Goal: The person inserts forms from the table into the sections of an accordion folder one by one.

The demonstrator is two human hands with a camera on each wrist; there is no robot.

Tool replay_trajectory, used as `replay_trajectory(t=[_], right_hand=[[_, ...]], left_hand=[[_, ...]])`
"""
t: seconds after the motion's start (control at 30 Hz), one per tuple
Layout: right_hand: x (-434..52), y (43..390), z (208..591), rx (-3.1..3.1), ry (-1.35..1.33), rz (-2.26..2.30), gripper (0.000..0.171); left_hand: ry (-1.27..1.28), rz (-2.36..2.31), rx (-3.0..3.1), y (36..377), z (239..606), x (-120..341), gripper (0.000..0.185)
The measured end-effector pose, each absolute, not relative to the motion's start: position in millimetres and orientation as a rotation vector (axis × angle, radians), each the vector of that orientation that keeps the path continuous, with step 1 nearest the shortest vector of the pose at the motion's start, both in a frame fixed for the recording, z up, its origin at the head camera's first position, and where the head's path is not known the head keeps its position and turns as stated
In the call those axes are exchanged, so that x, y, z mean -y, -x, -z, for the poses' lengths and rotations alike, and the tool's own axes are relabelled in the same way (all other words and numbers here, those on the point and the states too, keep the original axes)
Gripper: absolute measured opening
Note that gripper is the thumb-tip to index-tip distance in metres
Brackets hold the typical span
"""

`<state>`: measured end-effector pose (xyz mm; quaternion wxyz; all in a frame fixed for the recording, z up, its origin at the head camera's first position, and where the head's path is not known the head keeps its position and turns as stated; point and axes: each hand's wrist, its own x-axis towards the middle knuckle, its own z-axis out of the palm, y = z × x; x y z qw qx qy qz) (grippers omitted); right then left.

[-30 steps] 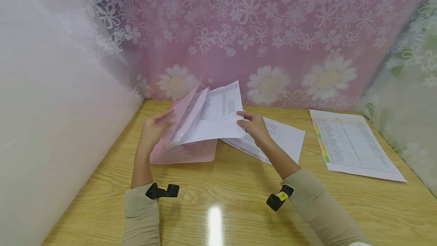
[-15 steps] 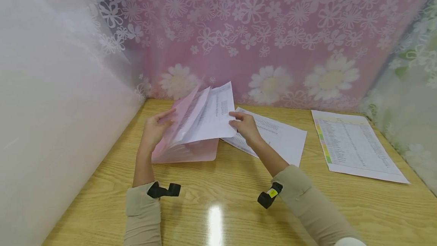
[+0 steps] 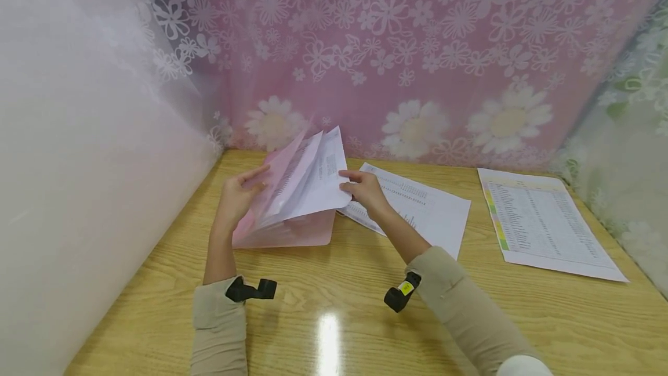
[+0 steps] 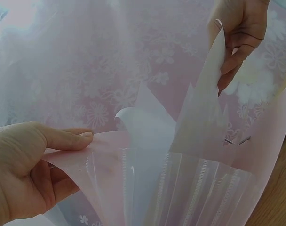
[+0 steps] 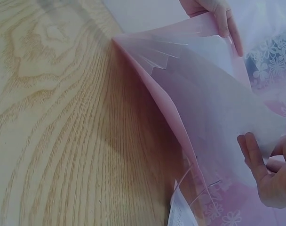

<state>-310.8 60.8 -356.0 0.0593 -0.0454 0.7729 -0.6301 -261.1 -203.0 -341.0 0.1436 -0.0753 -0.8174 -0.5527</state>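
A pink expanding file folder [image 3: 308, 234] with clear pleated pockets [image 4: 180, 188] stands spread on the table, left of the middle. My left hand [image 3: 235, 199] pinches its raised cover at the left edge, thumb on one side and fingers on the other. My right hand [image 3: 365, 190] pinches the right edge of a printed paper sheet [image 3: 318, 184], which leans within the folder among its pockets. Another printed sheet [image 4: 147, 127] shows in a pocket nearer the cover. In the right wrist view a thin elastic cord [image 5: 183, 176] hangs at the folder's edge.
A second printed sheet [image 3: 443, 213] lies on the wooden table [image 3: 292, 306], partly behind the right hand. Further right lies a table-printed sheet [image 3: 543, 225] with coloured tabs along its left side. A floral curtain [image 3: 365, 62] closes off the back.
My right hand has moved left with the paper sheet, bringing it further into the folder. More of the sheet lying behind shows now. The left hand stays nearly still on the cover.
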Motion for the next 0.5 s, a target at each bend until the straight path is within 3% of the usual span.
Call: replay_trajectory(t=[0.5], right_hand=[[-42.8, 313.5, 360.8, -2.173, 0.177, 1.966, 0.038]], left_hand=[[0.203, 1.618, 2.381, 259.4, 338.8, 204.3, 0.035]])
